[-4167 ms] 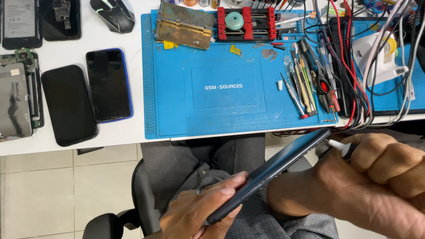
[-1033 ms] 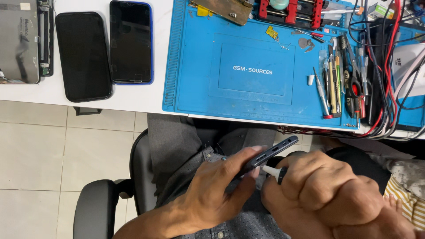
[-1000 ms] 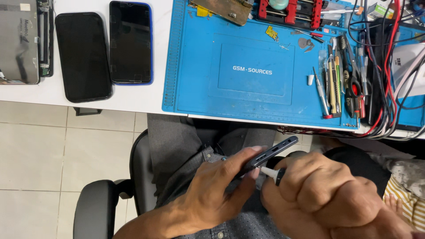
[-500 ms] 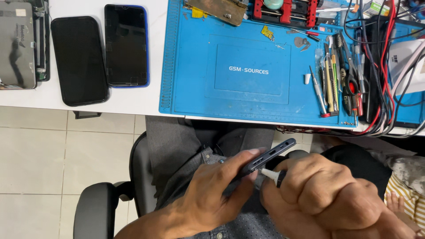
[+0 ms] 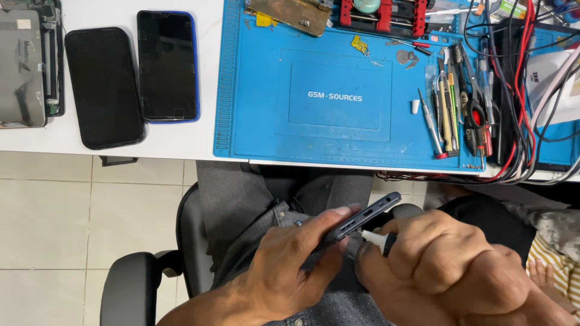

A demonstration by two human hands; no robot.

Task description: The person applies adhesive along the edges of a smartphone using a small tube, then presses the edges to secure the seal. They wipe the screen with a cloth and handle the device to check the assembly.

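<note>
Below blue mat [image 5: 338, 130]: phone [image 5: 362, 218], white-tipped tool [image 5: 377, 239]

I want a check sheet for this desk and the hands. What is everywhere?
Surface: white table with a blue work mat on it.
Job's things: dark phone held edge-up over the lap; white-tipped tool at its lower edge.
Clutter: two black phones, an opened device, hand tools, a red clamp.
Hands: left hand grips the phone; right hand is fisted round the tool.
Cables: red and black tangle at the right.
Surroundings: tiled floor, black chair.
</note>
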